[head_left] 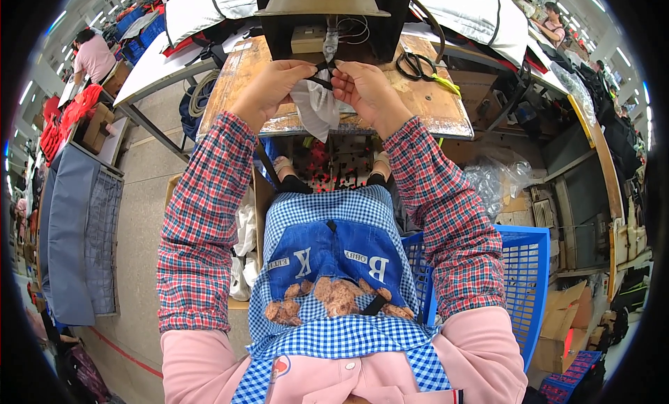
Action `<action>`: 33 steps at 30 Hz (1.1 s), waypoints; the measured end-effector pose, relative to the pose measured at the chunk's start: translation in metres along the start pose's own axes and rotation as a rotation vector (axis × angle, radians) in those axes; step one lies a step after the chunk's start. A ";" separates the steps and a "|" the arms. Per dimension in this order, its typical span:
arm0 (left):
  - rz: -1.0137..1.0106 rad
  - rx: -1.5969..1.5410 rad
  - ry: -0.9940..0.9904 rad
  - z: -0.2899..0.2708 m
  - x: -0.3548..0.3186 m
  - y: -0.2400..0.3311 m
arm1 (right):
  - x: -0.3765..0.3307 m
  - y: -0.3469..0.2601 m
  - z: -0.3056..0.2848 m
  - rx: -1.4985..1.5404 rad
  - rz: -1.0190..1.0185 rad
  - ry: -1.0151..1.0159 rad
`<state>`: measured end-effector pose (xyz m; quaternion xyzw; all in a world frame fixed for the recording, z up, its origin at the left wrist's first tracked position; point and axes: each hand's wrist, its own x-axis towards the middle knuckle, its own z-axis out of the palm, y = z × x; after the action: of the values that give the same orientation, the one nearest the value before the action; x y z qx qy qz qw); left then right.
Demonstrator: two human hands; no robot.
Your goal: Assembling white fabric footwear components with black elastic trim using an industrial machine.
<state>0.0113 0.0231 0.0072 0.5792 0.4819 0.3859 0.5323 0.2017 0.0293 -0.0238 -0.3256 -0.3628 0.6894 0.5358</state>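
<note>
Above the near edge of a wooden worktable (pixel 240 64), both of my hands pinch a short black strap (pixel 320 82). My left hand (pixel 273 87) has its fingertips closed on one end. The other end is between the thumb and fingers of my right hand (pixel 368 90), whose lower fingers curl loosely. Behind and below the strap, a thin white sheet (pixel 315 112) hangs over the table edge. It may be cloth or plastic; I cannot tell. A dark machine with a pale top (pixel 324 1) stands just beyond my hands. Another small black strip (pixel 375 305) lies on my apron (pixel 327 254).
Black-handled scissors (pixel 416 66) lie right of my hands, beside a yellow-green item (pixel 447 85). A blue plastic basket (pixel 524 264) stands by my right elbow. Clear plastic bags (pixel 496 184) and a cardboard box (pixel 566 327) are at the right. Co-workers sit farther off on both sides.
</note>
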 end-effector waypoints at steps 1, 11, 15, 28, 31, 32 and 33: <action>-0.006 -0.032 -0.001 0.001 -0.001 0.000 | 0.000 0.000 0.000 0.006 0.002 0.001; 0.005 -0.138 0.034 0.004 -0.003 -0.002 | -0.002 -0.001 0.002 0.024 -0.017 0.016; 0.005 -0.141 0.039 0.004 -0.002 -0.002 | -0.003 -0.001 0.003 0.036 -0.021 0.038; -0.009 -0.112 0.048 0.002 -0.007 0.003 | -0.007 -0.004 0.003 0.080 -0.026 0.050; -0.026 -0.072 0.014 -0.007 -0.022 0.002 | -0.021 0.007 -0.015 0.142 -0.067 0.119; -0.050 -0.062 -0.016 -0.008 -0.029 0.001 | -0.030 0.015 -0.024 0.200 -0.127 0.126; -0.028 -0.069 -0.021 -0.005 -0.038 -0.002 | -0.044 0.026 -0.035 0.237 -0.132 0.206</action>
<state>-0.0028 -0.0125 0.0087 0.5578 0.4707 0.3886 0.5624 0.2279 -0.0125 -0.0617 -0.3047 -0.2428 0.6535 0.6490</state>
